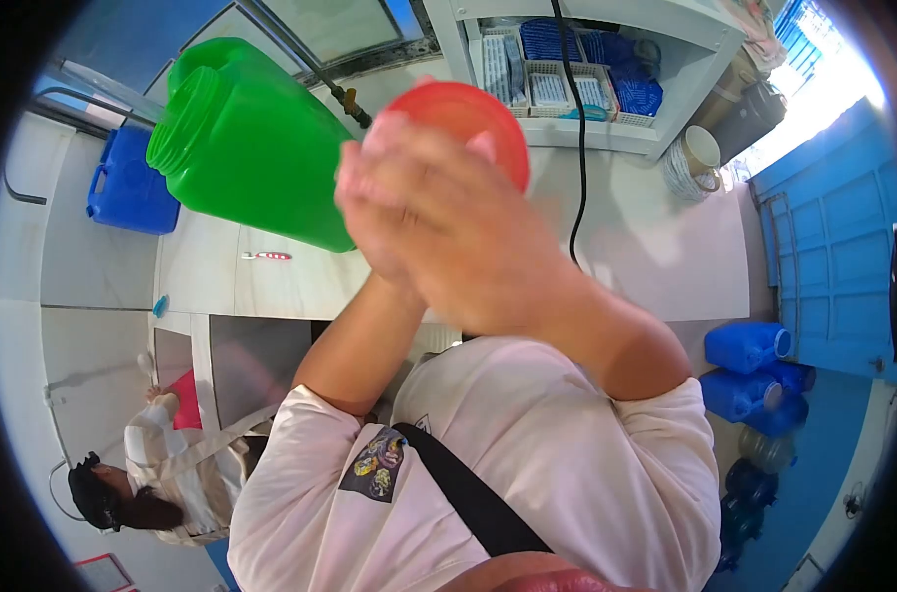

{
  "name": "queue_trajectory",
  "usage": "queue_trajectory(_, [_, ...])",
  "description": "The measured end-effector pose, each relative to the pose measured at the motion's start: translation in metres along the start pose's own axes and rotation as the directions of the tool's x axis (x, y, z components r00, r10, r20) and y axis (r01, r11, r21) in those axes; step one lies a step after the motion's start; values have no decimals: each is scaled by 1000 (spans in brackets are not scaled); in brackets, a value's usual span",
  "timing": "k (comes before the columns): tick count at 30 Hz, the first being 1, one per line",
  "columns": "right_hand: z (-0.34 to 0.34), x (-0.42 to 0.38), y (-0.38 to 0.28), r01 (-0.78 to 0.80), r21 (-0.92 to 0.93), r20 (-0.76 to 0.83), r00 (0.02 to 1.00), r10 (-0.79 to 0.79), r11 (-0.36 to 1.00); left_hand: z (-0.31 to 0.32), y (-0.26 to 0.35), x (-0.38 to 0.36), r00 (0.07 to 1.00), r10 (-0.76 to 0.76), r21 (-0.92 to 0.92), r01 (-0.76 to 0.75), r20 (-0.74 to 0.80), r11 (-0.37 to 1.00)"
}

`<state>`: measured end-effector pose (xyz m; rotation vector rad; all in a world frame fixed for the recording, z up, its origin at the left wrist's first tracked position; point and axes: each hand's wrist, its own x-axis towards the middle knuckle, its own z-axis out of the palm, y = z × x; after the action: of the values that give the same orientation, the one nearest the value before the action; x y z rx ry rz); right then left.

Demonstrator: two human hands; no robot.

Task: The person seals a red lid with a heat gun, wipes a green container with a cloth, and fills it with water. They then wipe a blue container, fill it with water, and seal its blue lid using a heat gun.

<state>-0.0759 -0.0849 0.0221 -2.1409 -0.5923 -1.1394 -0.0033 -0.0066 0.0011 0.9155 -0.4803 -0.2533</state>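
My left hand (374, 222) and my right hand (458, 212) are pressed together, the right lying across the left, both smeared by motion. Their fingers close together at a round red plastic thing (502, 123), which shows just beyond them; a fingertip appears at its far rim. How the fingers grip it, I cannot tell. To the left, close to my left hand, a large green plastic jerrycan (261, 148) stands tilted, its threaded mouth uncapped. A red-and-white toothbrush (267, 257) lies on the pale counter (300, 281) below the jerrycan.
A blue jerrycan (133, 183) stands at the far left. Behind the hands are a brass tap (352, 104) and a white shelf (606, 138) with baskets; a black cable (579, 148) hangs down. Several blue containers (744, 375) are stacked right. Another person (187, 454) works at lower left.
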Motion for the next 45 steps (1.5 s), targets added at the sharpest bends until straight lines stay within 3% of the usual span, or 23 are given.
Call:
queue_trajectory(2, [-3, -12, -6, 32, -31, 67, 997, -30, 999, -24, 5, 7, 890, 48, -674, 306, 453, 672])
queue_trajectory(3, [-3, -23, -2, 2, -51, 14, 1000, -2, 999, -26, 8, 7, 890, 54, -674, 302, 453, 674])
queue_trajectory(5, [6, -36, 15, -44, -87, -145, 989, 31, 995, -21, 17, 1, 987, -64, -576, 136, 145, 806])
queue_trajectory(6, [9, -44, 12, -50, -80, -142, 989, 38, 996, -14, 17, -5, 988, -69, -574, 136, 137, 807])
queue_trajectory(8, [6, -23, -6, -140, 450, -472, 801, 368, 882, 8, 10, -13, 988, 85, -238, -52, 130, 970])
queue_trajectory(9, [11, -30, -2, -142, 451, -472, 800, 371, 881, 9, 4, -17, 973, 98, -183, -59, 211, 981])
queue_trajectory(11, [26, -47, 13, -193, 956, -102, 492, 864, 222, -1, -6, -24, 931, 32, 256, -134, 365, 957])
queue_trajectory(15, [7, -51, 47, -193, 878, -200, 683, 703, 437, -8, -16, -31, 882, -76, 480, -179, 466, 859])
queue_trajectory(17, [-1, -45, 51, -124, 360, -360, 896, 261, 925, 14, -8, -37, 923, -44, 394, -121, 383, 911])
queue_trajectory(20, [-8, -42, 48, -60, 319, -296, 942, 160, 946, 28, -10, -34, 955, 44, 272, -128, 294, 954])
queue_trajectory(22, [-19, -47, 32, -99, 269, -209, 965, 159, 958, 29, -9, -26, 979, -75, 55, 66, 189, 996])
queue_trajectory(24, [-17, -55, 25, 6, 267, -27, 1000, 1, 964, 3, -11, -18, 967, -100, 58, 89, 234, 994])
queue_trajectory(25, [-16, -63, 27, 48, 273, -33, 999, -40, 961, -8, -14, -15, 935, -94, -252, 188, 343, 949])
queue_trajectory(26, [-18, -72, 28, 58, 287, -32, 998, -51, 956, -9, -11, -14, 896, -47, -521, 298, 441, 800])
queue_trajectory(27, [-23, -81, 31, -35, 203, 34, 999, 29, 978, 0, -7, -21, 958, -127, -415, 228, 258, 880])
queue_trajectory(32, [-36, -69, 55, -265, 134, -64, 959, 275, 955, 31, -35, -38, 958, -235, -273, 273, 164, 922])
queue_trajectory(35, [-48, -61, 35, -105, 178, 64, 993, 95, 978, 30, -47, -34, 955, -218, -153, 250, 200, 956])
queue_trajectory(37, [-49, -73, 32, -11, 201, 178, 984, -25, 980, -13, -72, -26, 808, -6, -641, 472, 589, 605])
queue_trajectory(38, [-51, -88, 35, -8, 210, 181, 983, -31, 978, -10, -65, -29, 813, -4, -643, 463, 582, 610])
queue_trajectory(41, [-58, -128, 58, -2, 193, 288, 956, -55, 981, -2, -54, -48, 947, -313, -465, 307, 68, 830])
queue_trajectory(43, [-59, -144, 67, -213, 73, 364, 915, 173, 974, -20, -72, -55, 912, -411, -453, 365, -2, 813])
queue_trajectory(44, [-61, -145, 64, -216, 83, 367, 914, 172, 973, -31, -83, -58, 866, -499, -445, 430, -44, 786])
queue_trajectory(45, [-65, -143, 61, -428, 206, 383, 863, 330, 880, -42, -98, -62, 819, -570, -451, 485, -64, 749])
